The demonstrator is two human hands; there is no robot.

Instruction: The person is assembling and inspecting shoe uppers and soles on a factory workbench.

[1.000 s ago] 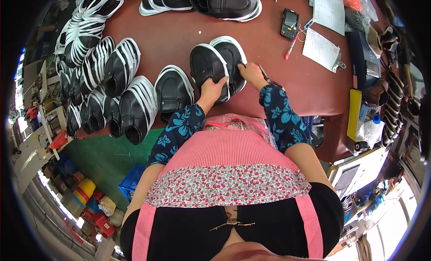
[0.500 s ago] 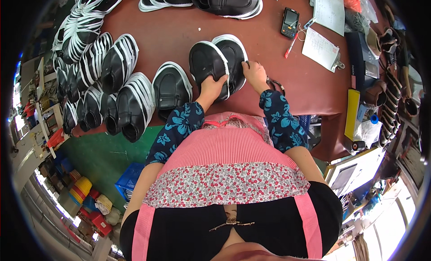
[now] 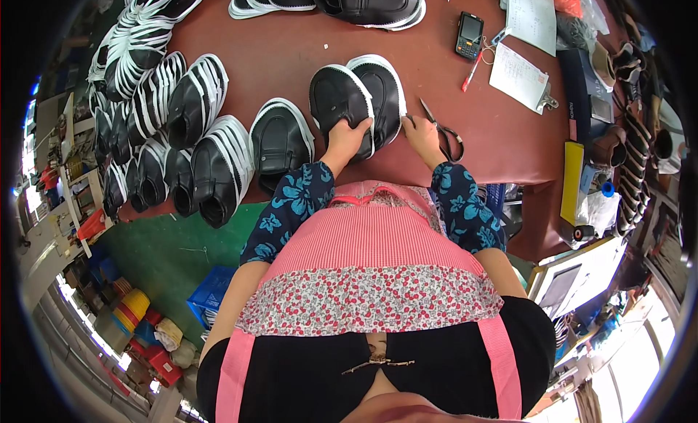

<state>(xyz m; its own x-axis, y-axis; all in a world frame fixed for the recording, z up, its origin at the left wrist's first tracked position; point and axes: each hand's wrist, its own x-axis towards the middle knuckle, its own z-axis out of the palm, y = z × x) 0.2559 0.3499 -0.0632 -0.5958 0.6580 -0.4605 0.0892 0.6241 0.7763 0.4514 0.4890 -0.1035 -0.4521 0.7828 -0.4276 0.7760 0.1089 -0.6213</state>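
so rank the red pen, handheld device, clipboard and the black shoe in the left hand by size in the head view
Largest to smallest:
black shoe in the left hand
clipboard with its paper
handheld device
red pen

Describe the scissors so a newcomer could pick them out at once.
On the red-brown table, find the two overlapping white-edged black shoe uppers by the left hand. Just right of the right hand lie the scissors, blades pointing away from the person. Unlike the straight red pen farther off, they have dark looped handles.
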